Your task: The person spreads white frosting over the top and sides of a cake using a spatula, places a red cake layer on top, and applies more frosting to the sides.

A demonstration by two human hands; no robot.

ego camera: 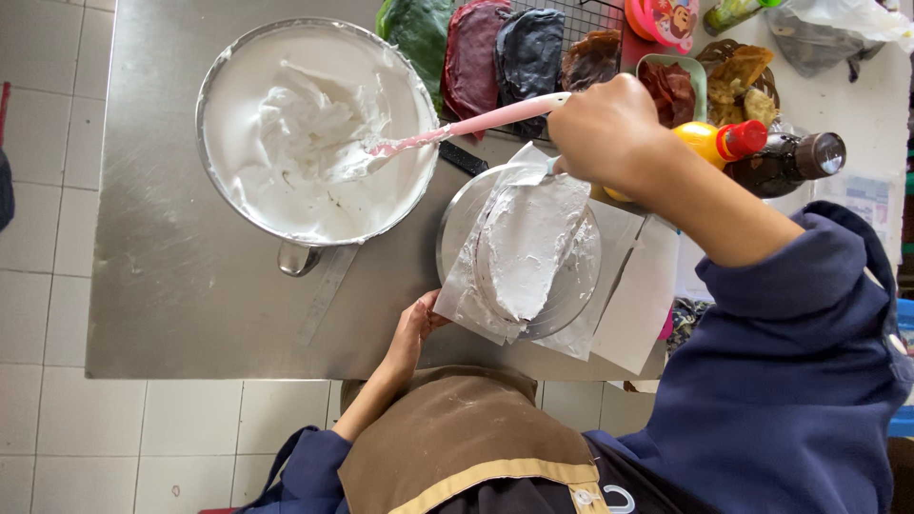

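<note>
My right hand [605, 133] upper centre, fist closed round pink spatula [476, 122] reaching into cream bowl [319, 133] upper left | my left hand [414, 328] lower centre, fingers loosely curled at cream-covered turntable [528, 247] | bottles [762, 157] crowd right behind | steel table [171, 276]

My bench [190, 286] is brushed steel, dull and faintly streaked. The bowl [214, 71] is shiny metal, its cream [305, 143] matt white and peaked. The spatula [495, 116] in my right grip [605, 133] looks like smooth pink plastic. Crinkled paper [633, 295] lies under the cream-smeared metal plate [571, 295].
</note>
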